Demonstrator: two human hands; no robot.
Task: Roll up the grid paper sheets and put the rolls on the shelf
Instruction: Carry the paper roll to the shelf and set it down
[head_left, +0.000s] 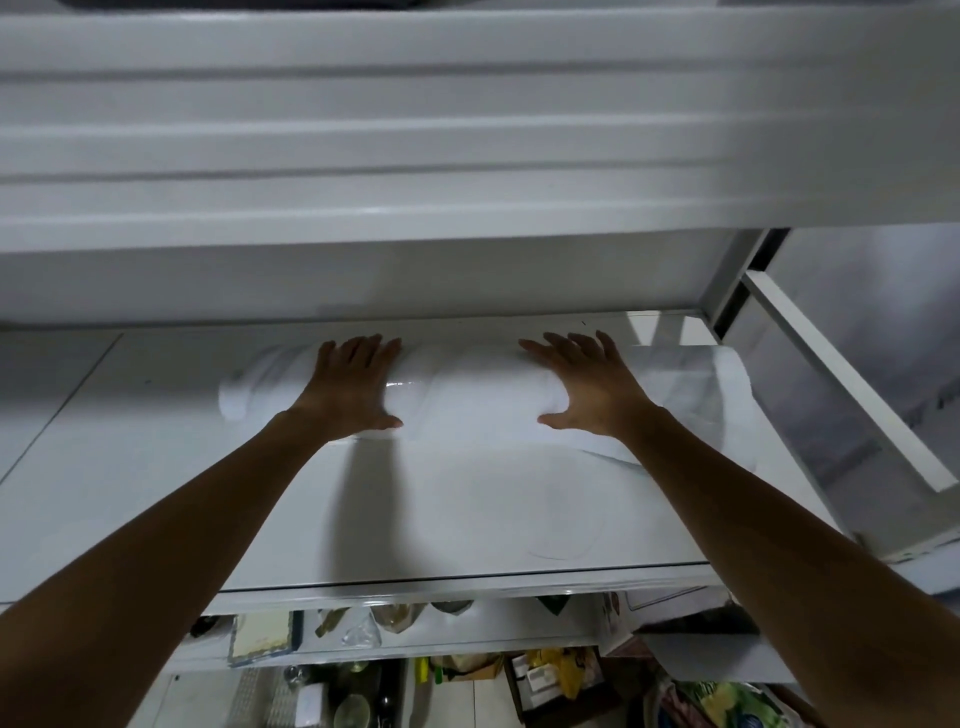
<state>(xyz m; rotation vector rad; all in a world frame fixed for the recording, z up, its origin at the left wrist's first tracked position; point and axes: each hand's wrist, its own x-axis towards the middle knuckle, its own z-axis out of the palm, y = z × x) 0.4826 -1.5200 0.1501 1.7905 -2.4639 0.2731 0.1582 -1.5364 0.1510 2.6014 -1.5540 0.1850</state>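
Observation:
A white paper roll (467, 387) lies crosswise on the white shelf (156, 493), near its back wall. Both my hands rest flat on top of the roll with straight, spread fingers: my left hand (358, 384) towards the roll's left end, my right hand (582, 384) right of its middle. The roll's left end (234, 400) sticks out past my left hand. On the right the paper is looser and its end (727, 384) flares wider. The grid print is too pale to make out.
A thick white shelf board (467, 156) hangs close above. A metal upright and a rail (831, 374) stand at the right. Below the front edge (467, 582), lower shelves hold bags, bottles and boxes (561, 675).

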